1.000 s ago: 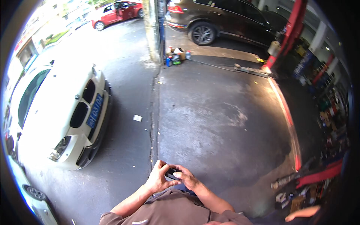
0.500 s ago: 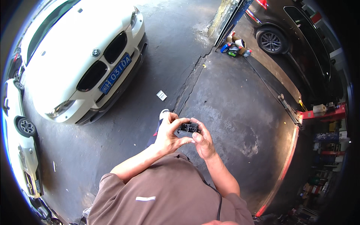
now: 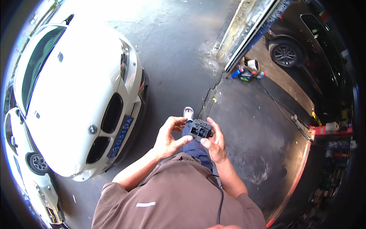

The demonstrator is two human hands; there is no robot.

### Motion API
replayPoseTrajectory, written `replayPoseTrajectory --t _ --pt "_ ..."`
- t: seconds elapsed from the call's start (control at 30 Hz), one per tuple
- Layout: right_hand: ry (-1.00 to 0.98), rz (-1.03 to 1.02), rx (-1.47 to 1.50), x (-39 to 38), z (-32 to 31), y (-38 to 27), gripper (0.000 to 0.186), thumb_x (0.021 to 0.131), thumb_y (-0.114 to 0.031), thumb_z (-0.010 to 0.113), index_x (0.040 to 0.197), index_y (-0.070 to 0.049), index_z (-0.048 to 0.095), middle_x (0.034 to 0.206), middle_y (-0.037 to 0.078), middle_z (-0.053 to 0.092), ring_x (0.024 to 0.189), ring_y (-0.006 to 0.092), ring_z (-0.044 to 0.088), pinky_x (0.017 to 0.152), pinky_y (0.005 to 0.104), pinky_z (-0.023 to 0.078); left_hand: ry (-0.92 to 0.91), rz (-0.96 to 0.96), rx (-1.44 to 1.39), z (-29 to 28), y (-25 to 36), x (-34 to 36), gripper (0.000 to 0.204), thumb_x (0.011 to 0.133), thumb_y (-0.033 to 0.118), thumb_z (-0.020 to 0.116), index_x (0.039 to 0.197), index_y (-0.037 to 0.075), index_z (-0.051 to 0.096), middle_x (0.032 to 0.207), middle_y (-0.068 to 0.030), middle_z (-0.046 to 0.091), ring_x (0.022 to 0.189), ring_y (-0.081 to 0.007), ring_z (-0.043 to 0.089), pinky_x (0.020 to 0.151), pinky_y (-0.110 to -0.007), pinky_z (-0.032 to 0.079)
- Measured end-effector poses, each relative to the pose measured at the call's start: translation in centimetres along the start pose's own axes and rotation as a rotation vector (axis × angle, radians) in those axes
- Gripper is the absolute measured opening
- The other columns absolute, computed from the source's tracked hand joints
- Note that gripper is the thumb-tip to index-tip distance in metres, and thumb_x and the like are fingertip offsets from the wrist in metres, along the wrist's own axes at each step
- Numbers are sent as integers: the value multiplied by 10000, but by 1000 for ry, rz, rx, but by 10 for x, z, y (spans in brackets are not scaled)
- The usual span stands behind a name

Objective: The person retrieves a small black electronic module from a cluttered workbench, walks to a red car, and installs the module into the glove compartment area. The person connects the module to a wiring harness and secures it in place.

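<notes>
A small black electrical module [image 3: 201, 129] with rectangular connector sockets and a ridged upper edge is in front of my waist. My right hand [image 3: 217, 142] grips it from the right, the thumb on the lower edge and the fingers at the far side, partly hidden. On the other side is my left hand [image 3: 167, 137], its thumb and fingers apart in a loose curve. The left thumb tip meets the module's lower left edge, while a small gap seems to lie between the left index fingertip and the module.
A white car [image 3: 76, 95] stands close on my left, another light car [image 3: 36, 179] behind it. Ahead right are a post [image 3: 251, 32] and several bottles [image 3: 246, 75]. A red lift arm [image 3: 329, 130] and dark car [image 3: 316, 45] are at right. My sandalled foot [image 3: 188, 112] is forward.
My left fingers have loosened and spread from the module, which has tilted so its sockets show more. My view has shifted, and my foot and leg show more.
</notes>
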State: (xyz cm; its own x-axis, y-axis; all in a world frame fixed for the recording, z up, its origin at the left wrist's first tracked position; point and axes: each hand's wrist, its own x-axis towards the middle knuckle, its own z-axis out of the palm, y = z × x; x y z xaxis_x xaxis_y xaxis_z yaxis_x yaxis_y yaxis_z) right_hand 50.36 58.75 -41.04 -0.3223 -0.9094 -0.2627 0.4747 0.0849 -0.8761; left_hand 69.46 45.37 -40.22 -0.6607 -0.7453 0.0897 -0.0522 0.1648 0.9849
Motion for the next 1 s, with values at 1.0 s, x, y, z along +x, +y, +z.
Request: replayPoseTrajectory --t 1.0 --pt "-100 138 -265 1110 116 -375 856 998 -580 704 1549 47 516 1328 132 680 1155 189 671 963 339 570 10 -43 76 -390 -56 1081 564 914 342 911 1368 66 721 1071 -107 637 930 -257 666 852 -390 571"
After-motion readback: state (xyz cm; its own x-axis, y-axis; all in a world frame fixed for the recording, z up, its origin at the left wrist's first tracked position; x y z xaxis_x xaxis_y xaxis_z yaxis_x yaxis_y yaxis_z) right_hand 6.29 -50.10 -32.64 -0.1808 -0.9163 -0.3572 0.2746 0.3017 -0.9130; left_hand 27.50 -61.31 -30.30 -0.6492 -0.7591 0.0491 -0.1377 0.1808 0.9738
